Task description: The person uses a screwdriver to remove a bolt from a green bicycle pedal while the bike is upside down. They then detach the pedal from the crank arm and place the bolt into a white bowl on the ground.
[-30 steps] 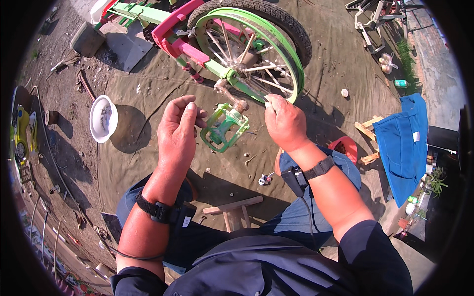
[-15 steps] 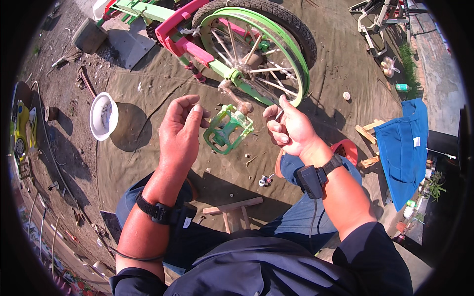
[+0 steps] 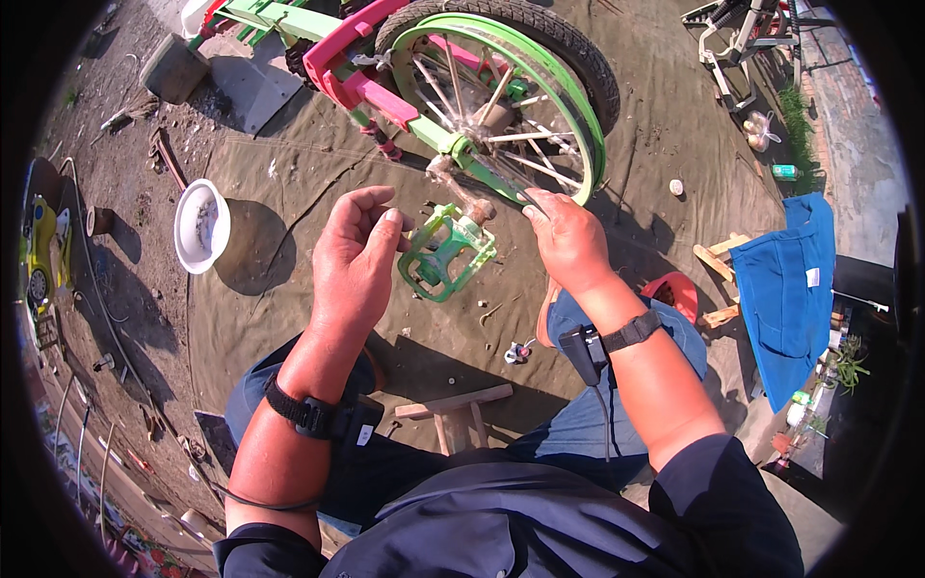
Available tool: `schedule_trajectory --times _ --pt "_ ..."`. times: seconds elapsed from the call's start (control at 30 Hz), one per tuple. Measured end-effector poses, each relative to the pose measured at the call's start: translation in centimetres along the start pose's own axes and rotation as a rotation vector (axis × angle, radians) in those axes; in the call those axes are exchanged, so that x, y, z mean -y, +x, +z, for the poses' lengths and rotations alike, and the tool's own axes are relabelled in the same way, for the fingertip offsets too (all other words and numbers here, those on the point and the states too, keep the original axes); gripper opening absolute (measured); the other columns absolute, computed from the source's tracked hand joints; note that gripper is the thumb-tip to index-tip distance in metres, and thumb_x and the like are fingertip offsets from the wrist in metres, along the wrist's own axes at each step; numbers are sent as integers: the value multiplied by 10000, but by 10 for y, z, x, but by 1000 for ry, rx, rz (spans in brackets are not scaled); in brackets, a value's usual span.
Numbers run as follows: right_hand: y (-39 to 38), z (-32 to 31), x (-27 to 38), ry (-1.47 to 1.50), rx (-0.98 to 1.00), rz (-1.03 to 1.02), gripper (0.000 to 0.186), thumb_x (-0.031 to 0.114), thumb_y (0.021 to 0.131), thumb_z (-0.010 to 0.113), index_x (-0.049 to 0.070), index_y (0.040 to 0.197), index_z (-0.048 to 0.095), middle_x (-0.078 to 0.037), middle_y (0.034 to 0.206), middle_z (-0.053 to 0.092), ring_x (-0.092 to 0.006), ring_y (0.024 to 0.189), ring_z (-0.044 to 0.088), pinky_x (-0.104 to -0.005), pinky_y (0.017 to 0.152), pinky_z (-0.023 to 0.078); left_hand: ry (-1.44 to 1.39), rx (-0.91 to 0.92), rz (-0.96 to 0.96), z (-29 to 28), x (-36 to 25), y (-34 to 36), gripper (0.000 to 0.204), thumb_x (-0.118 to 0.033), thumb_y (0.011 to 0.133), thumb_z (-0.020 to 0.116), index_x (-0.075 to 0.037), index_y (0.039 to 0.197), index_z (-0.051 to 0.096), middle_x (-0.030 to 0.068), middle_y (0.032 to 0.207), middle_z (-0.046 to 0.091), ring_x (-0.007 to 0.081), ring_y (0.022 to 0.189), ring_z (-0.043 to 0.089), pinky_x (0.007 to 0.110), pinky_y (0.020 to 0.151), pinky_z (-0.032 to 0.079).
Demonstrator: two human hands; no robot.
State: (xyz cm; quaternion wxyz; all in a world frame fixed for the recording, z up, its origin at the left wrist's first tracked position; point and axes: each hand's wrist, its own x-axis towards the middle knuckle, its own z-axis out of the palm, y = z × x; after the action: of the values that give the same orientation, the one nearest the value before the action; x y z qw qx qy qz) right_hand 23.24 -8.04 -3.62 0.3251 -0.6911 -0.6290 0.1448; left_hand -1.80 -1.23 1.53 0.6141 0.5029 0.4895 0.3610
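Up front a green and pink bicycle frame [image 3: 385,99] holds a wheel with a green rim [image 3: 581,120] and a black tyre [image 3: 605,77]. A scuffed green pedal [image 3: 446,252] sits on a rusty crank between my hands. Just left of the pedal, my left hand [image 3: 358,252] is loosely closed, thumb against curled fingers; whatever it may hold is hidden. To the pedal's right my right hand [image 3: 570,239] is closed in a pinch, back of the hand up, near the rim's lower edge. A thin dark piece [image 3: 527,197] pokes out from its fingertips.
A white bowl [image 3: 220,231] stands on the brown ground cloth [image 3: 318,207] at left. A wooden stool [image 3: 453,402] is between my knees. At right lie a blue cloth [image 3: 785,289] and a red container [image 3: 674,294]; another metal frame [image 3: 737,58] stands at the far right.
My right hand has turned over from palm up to palm down and shifted slightly toward the wheel. My left hand has barely moved; the bicycle stays still.
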Motion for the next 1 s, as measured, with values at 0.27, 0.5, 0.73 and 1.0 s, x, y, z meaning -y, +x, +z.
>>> schedule_trajectory --times 0.27,0.5,0.73,1.0 --pt "9 -20 7 1121 379 869 342 341 993 557 17 1053 648 47 736 496 -34 470 349 -182 428 254 9 2 -9 -4 0 -2 253 -105 969 565 -6 1201 547 30 929 652 64 758 576 188 630 414" --pt "10 -30 3 1300 448 1010 311 318 998 549 25 1079 614 45 744 497 -28 464 358 -191 421 251 13 1 -18 -1 -4 -3 222 -69 961 564 16 1166 542 45 907 647 72 769 575 226 714 487" --pt "8 -29 4 1305 417 979 257 302 983 583 69 1090 571 47 725 480 -22 450 355 -194 419 249 -22 14 -10 -2 -2 -3 215 -64 963 561 16 1161 542 45 911 648 72 772 576 224 714 488" --pt "4 -21 8 1216 280 891 186 238 951 643 109 1062 569 46 729 485 -26 468 375 -194 427 264 12 5 -17 -2 0 0 207 -64 964 561 20 1153 546 55 923 651 78 784 588 228 713 497"
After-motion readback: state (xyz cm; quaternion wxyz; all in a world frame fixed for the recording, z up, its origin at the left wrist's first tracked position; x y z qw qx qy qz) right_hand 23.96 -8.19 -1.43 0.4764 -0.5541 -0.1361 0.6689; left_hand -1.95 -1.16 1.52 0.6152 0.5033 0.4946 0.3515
